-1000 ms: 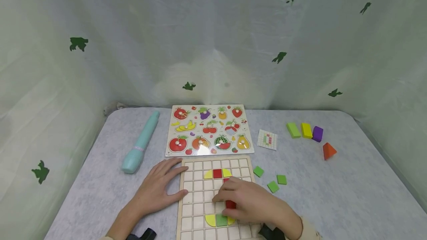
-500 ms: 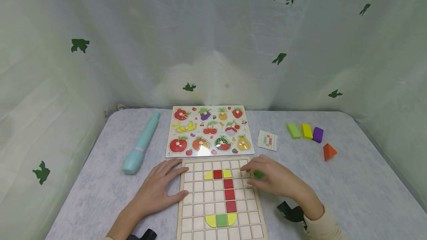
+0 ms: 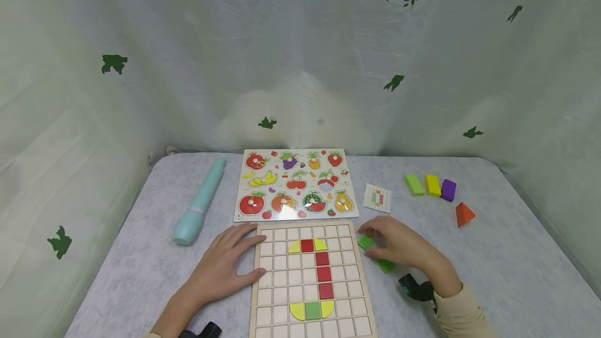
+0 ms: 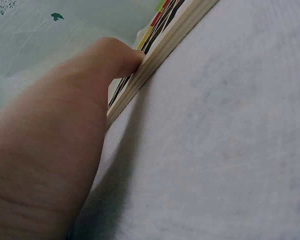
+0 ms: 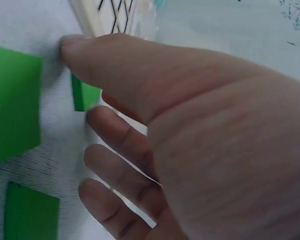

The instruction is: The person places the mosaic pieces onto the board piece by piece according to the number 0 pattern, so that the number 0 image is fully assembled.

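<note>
A wooden grid board [image 3: 278, 294] lies at the front of the table, with several red, yellow and green tiles set in its cells. My left hand [image 3: 220, 270] rests at the board's left edge, fingers spread and thumb touching the rim [image 4: 162, 55]. Just past the right edge, my right hand [image 3: 399, 244] is low over a loose green square tile [image 3: 365, 242]. Its thumb and fingers stand around that tile without visibly pinching it. Another green tile [image 3: 386, 265] shows partly under the hand. The right wrist view shows a green tile [image 5: 15, 105] left of the thumb.
A fruit puzzle board [image 3: 296, 184] lies behind the grid. A small pattern card [image 3: 377, 198] is to its right. Green [image 3: 414, 184], yellow [image 3: 432, 185] and purple [image 3: 448, 190] blocks and an orange wedge [image 3: 465, 215] sit at far right. A teal bottle-shaped object [image 3: 199, 202] lies left.
My right hand has left the red tile in the board's lower middle and moved right, off the board, to the loose green tiles. The left hand has stayed in place.
</note>
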Tool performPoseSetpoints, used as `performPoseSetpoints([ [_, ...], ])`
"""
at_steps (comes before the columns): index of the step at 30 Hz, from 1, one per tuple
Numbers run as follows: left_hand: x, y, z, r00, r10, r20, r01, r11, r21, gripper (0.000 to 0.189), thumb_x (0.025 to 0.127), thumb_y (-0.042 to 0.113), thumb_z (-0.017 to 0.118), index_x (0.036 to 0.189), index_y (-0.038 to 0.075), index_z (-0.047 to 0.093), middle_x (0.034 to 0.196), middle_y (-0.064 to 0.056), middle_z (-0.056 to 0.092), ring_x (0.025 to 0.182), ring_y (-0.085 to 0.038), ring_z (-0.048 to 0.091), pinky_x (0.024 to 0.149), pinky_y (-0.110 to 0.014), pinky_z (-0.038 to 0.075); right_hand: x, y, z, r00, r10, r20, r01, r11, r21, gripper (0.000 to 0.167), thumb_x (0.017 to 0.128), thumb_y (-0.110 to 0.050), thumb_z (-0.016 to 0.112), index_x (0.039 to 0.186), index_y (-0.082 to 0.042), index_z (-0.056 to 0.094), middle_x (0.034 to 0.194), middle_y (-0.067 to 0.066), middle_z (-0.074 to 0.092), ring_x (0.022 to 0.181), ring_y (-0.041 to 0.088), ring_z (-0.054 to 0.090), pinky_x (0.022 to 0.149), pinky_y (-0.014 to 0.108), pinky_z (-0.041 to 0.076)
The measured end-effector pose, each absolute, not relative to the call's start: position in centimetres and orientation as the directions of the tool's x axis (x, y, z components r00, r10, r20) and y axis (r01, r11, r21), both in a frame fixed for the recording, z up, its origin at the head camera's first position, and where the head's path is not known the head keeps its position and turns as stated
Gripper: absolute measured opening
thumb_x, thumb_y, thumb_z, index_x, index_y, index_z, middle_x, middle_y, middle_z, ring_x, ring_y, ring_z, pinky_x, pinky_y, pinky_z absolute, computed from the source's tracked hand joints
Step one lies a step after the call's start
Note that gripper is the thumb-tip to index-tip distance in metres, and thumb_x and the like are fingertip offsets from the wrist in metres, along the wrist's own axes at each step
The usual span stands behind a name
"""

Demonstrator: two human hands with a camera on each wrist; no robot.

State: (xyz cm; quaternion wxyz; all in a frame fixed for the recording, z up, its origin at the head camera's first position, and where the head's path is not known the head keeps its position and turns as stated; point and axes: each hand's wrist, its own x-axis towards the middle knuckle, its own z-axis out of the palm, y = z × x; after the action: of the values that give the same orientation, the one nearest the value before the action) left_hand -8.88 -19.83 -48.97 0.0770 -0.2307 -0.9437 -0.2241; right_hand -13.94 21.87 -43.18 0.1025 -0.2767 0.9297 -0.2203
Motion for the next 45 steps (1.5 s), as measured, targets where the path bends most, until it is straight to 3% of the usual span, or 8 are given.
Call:
performPoseSetpoints([
  [10, -8.8, -19.9, -48.9, -0.881, 0.399, 0.254, 0.47, 0.794, 0.386, 0.065, 0.082, 0.054, 0.08, 0.139, 0.028, 0.064, 0.155, 0.0, 0.05, 0.145, -0.026, 0.041, 0.12, -0.055, 0.032, -14.0, 21.8, -43.5, -0.847, -0.529, -0.054, -0.454, 0.773, -0.443, 0.031, 0.086, -0.02, 0.085, 0.113, -0.014, 0.072, 0.097, -0.01, 0.065, 0.088, 0.007, 0.057, 0.078, 0.028, 0.055],
  [25, -8.8, -19.8, -48.9, -0.885, 0.399, 0.241, 0.464, 0.799, 0.382, 0.066, 0.082, 0.055, 0.079, 0.14, 0.028, 0.064, 0.155, 0.0, 0.049, 0.145, -0.027, 0.042, 0.12, -0.055, 0.032, -13.2, 19.9, -43.2, -0.847, -0.529, 0.05, -0.487, 0.733, -0.475, 0.031, 0.087, -0.017, 0.081, 0.117, -0.018, 0.072, 0.105, -0.011, 0.066, 0.089, 0.008, 0.058, 0.073, 0.024, 0.054],
  [36, -8.9, -19.8, -48.9, -0.884, 0.401, 0.242, 0.466, 0.799, 0.38, 0.065, 0.082, 0.056, 0.078, 0.14, 0.029, 0.064, 0.155, 0.001, 0.049, 0.145, -0.026, 0.042, 0.12, -0.054, 0.032, -11.4, 16.5, -42.7, -0.794, -0.605, 0.06, -0.537, 0.651, -0.537, 0.032, 0.089, -0.018, 0.08, 0.12, -0.019, 0.072, 0.109, -0.012, 0.065, 0.089, 0.01, 0.06, 0.074, 0.021, 0.055],
  [45, -8.9, -19.8, -48.9, -0.885, 0.398, 0.242, 0.464, 0.801, 0.378, 0.065, 0.082, 0.054, 0.08, 0.139, 0.028, 0.064, 0.155, 0.0, 0.049, 0.145, -0.026, 0.041, 0.12, -0.054, 0.033, -9.8, 13.2, -43.2, -0.681, -0.727, 0.089, -0.637, 0.528, -0.562, 0.027, 0.092, -0.021, 0.078, 0.119, -0.021, 0.073, 0.107, -0.015, 0.066, 0.093, 0.005, 0.059, 0.082, 0.018, 0.053],
])
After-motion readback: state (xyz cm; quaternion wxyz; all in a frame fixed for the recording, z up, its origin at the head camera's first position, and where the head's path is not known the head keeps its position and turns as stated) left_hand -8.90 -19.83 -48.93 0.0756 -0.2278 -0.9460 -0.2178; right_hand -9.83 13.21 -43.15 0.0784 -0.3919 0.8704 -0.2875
